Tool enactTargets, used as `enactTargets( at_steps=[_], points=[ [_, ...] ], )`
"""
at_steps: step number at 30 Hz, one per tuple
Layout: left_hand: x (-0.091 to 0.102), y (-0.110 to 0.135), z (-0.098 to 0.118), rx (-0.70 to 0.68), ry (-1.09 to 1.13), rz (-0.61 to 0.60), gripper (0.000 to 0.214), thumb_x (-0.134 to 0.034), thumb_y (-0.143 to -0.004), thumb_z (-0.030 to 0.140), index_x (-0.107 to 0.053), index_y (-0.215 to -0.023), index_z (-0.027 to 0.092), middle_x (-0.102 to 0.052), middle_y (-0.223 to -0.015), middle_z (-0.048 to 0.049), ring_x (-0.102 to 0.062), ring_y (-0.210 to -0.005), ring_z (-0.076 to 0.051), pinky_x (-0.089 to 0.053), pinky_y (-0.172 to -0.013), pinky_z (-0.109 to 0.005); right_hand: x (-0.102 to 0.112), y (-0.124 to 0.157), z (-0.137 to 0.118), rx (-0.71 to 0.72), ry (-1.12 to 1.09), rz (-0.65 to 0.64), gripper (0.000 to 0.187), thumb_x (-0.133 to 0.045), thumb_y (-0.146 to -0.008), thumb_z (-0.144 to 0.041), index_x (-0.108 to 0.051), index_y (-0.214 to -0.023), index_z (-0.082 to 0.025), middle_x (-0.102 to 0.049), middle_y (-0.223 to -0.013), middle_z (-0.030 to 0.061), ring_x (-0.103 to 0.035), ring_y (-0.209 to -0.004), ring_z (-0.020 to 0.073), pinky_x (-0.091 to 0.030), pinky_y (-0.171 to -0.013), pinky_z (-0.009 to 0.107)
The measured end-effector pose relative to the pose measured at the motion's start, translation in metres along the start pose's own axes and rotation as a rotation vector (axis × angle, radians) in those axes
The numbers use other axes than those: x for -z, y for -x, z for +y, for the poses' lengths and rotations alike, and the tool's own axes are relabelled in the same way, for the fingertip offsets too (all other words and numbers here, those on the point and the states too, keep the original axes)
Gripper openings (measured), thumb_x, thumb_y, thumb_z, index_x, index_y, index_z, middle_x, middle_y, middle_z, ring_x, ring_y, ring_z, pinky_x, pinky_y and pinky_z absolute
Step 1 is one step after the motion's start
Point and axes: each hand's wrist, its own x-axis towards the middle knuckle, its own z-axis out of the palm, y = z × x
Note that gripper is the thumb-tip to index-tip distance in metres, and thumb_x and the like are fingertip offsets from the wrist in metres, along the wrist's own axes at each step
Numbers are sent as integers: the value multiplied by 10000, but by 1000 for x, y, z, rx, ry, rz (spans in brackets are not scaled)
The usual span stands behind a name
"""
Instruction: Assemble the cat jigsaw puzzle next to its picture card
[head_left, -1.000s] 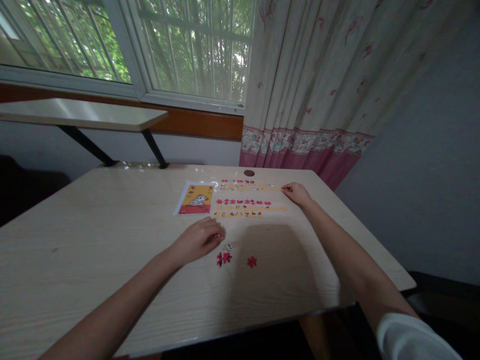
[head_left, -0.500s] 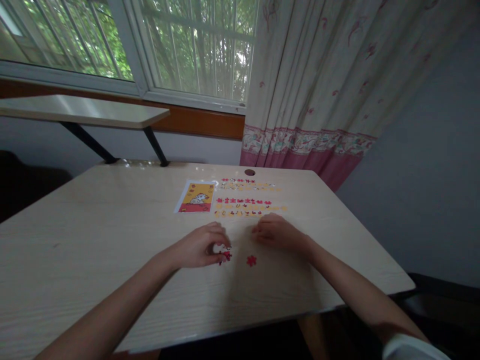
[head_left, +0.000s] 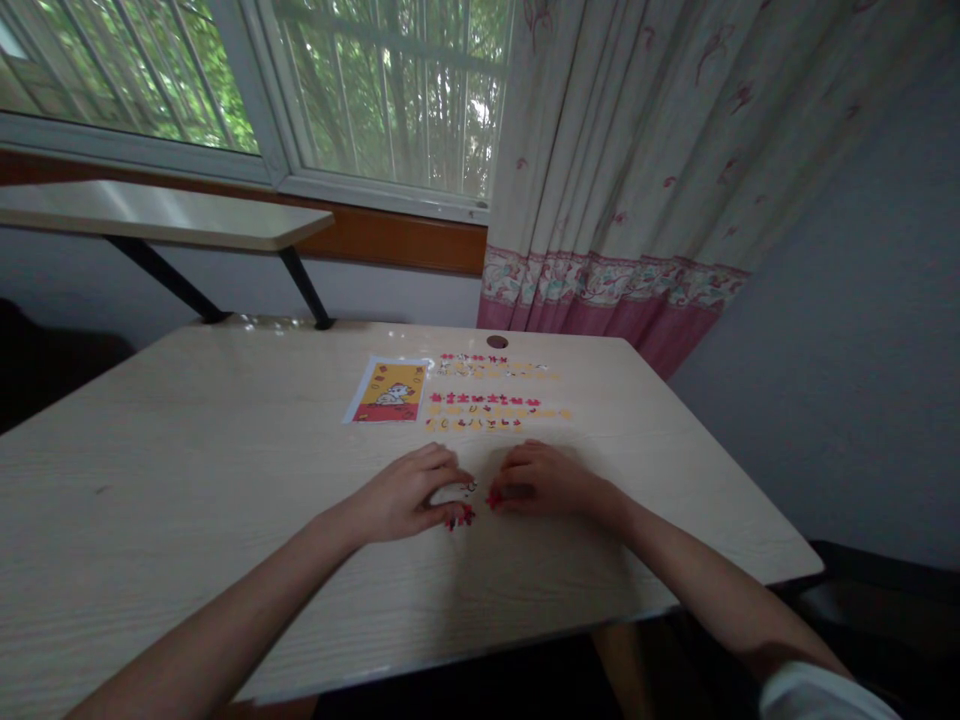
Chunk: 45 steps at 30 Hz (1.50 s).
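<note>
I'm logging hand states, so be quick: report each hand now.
Left hand: curled, thumb at the red-and-white puzzle cluster; whether it grips cannot be told.
Right hand: closed, holding a red puzzle piece.

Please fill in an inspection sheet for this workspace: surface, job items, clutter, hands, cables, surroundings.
Surface: wood-grain table with a round hole near its far edge.
Job items: rows of puzzle pieces right of a printed picture; a small red-and-white cluster nearer the person.
Clutter: nothing seen.
Left hand: thumb at the cluster; grip unclear.
Right hand: red piece at its fingertips.
Cables: nothing seen.
Surroundings: window, patterned curtain, raised shelf.
</note>
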Motion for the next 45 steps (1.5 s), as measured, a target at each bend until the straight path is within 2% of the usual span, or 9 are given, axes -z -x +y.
enactTargets(
  at_steps=[6, 11, 16, 24, 30, 33, 37, 40, 45],
  points=[
    [3, -2, 3, 27, 17, 39, 232, -447, -929, 301, -650, -964, 193, -594, -857, -66, -529, -845, -195, -428, -746, -316, 0, -6, -6, -72, -222, -58, 133, -641, -802, -245, -685, -920, -203, -626, -882, 28, -588, -817, 129, -460, -783, 250],
    [-1, -4, 6, 9, 59, 70, 216, -454, -923, 272, -653, -899, 193, -605, -839, -57, -527, -844, -189, -424, -740, -309, 2, -10, -10, -143, -307, -59, 102, -670, -761, -185, -660, -861, -189, -631, -875, 18, -580, -854, 134, -456, -824, 265],
    [-5, -7, 10, 12, 76, 83, 199, -471, -916, 263, -654, -904, 185, -604, -813, -54, -527, -832, -188, -422, -732, -312, -3, -11, -15, -222, -360, 11, 124, -636, -757, -105, -642, -851, -187, -643, -797, -4, -579, -750, 114, -460, -718, 230],
    [-6, -9, 13, 11, 134, 154, 160, -502, -899, 245, -630, -827, 182, -612, -777, -37, -530, -791, -171, -424, -707, -298, -8, -17, -22, -302, -359, 182, 51, -668, -765, -192, -664, -816, -193, -662, -753, -6, -585, -692, 109, -452, -661, 222],
    [-7, -9, 12, 82, 233, 224, 136, -531, -846, 215, -608, -741, 176, -612, -725, -21, -537, -746, -158, -426, -674, -279, -11, -17, -23, -273, -360, 278, 79, -659, -781, -212, -661, -855, -181, -674, -772, 11, -587, -684, 110, -455, -664, 231],
    [-8, -10, 10, 187, 333, 281, 154, -529, -836, 244, -627, -740, 173, -624, -732, -21, -553, -733, -152, -429, -670, -276, -13, -17, -20, -263, -271, 383, 95, -634, -804, -233, -657, -888, -195, -669, -767, 13, -587, -698, 117, -454, -676, 242],
    [-11, -12, 5, 311, 422, 312, 208, -527, -834, 309, -640, -734, 166, -635, -733, -26, -555, -710, -144, -430, -665, -270, -17, -17, -16, -166, -141, 504, 104, -604, -840, -281, -663, -805, -202, -666, -723, 11, -588, -698, 122, -440, -690, 256],
    [-12, -12, 4, 345, 476, 314, 211, -536, -815, 323, -638, -730, 159, -639, -742, -33, -556, -702, -143, -431, -659, -266, -19, -17, -15, -103, -74, 570, 130, -597, -850, -297, -661, -793, -199, -670, -710, 11, -588, -683, 123, -428, -692, 265],
    [-14, -12, 4, 355, 512, 300, 222, -535, -813, 336, -643, -735, 158, -638, -742, -30, -558, -694, -141, -433, -644, -260, -21, -17, -15, -90, -1, 590, 131, -596, -853, -307, -662, -800, -208, -678, -722, 12, -594, -692, 128, -418, -704, 272]
  ],
)
